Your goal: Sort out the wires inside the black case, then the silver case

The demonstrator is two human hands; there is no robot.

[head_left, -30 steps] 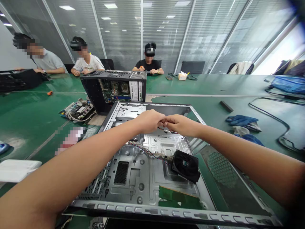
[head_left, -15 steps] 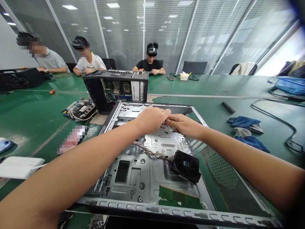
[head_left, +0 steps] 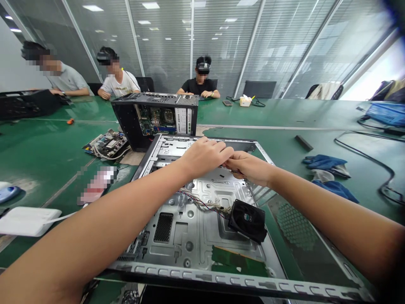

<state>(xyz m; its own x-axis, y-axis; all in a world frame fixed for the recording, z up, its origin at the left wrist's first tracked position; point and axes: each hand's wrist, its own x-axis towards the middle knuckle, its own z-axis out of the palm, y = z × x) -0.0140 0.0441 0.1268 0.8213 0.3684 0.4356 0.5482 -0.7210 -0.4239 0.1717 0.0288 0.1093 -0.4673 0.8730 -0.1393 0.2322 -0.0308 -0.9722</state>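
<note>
My left hand (head_left: 205,157) and my right hand (head_left: 251,168) meet over the far side of an open computer case (head_left: 199,236) lying flat. Both have their fingers closed and pressed together at the tips. Whatever they pinch is mostly covered by the fingers; a thin bit of wire seems to show under them. Nearer me inside the case rests a black cooling fan (head_left: 247,220), tied to a twisted bundle of cables (head_left: 202,204). A green patch (head_left: 236,261) shows at the case's near right.
Behind the case stands another computer case (head_left: 126,122), upright, with a motherboard (head_left: 109,145) to its left. Blue gloves (head_left: 325,161) and a black cable (head_left: 379,156) lie at right. A white box-shaped device (head_left: 30,220) sits at left. Several people sit across the green table (head_left: 284,116).
The left hand has shifted slightly right, its fingers now lapping over the right hand's fingertips. The wire seen beneath the hands is more covered. Case and fan stay put.
</note>
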